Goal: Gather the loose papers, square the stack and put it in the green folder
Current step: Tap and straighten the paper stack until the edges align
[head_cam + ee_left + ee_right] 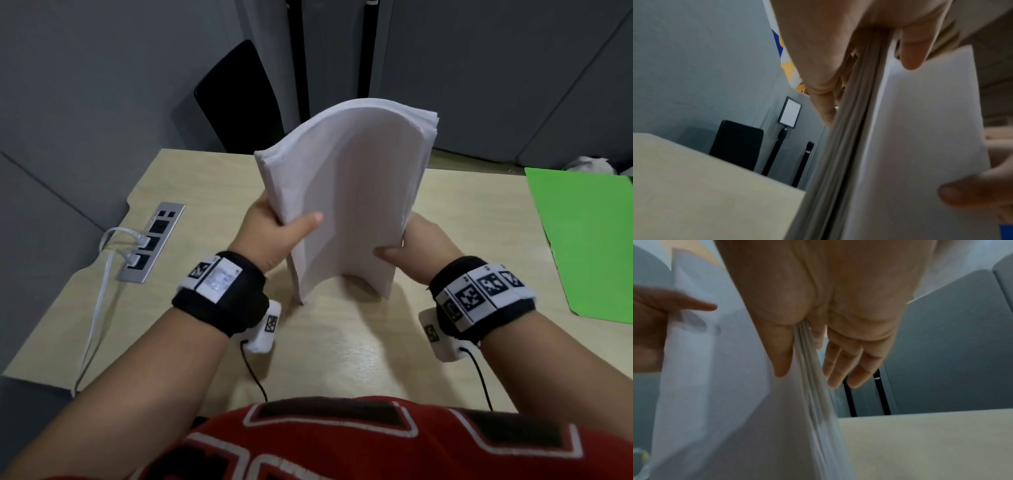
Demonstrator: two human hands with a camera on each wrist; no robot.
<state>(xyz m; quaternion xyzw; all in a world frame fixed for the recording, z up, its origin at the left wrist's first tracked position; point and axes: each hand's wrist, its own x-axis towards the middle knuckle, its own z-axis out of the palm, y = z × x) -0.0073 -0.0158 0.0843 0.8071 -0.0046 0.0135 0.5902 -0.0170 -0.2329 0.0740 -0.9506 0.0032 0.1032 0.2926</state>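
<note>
A thick stack of white papers (346, 192) stands upright on the desk (359, 342), bowed toward me, its lower edge touching the wood. My left hand (274, 229) grips the stack's left edge, thumb across the front sheet. My right hand (414, 246) pinches the right edge, thumb in front and fingers behind. The left wrist view shows the paper edge (857, 113) between thumb and fingers; the right wrist view shows the sheets (809, 369) clamped the same way. The green folder (585, 240) lies shut at the desk's right side, apart from both hands.
A silver socket strip (150, 243) with white cables plugged in sits in the desk's left part. A black chair back (239, 99) stands behind the far edge, against grey partition walls. A crumpled white thing (589, 164) lies beyond the folder.
</note>
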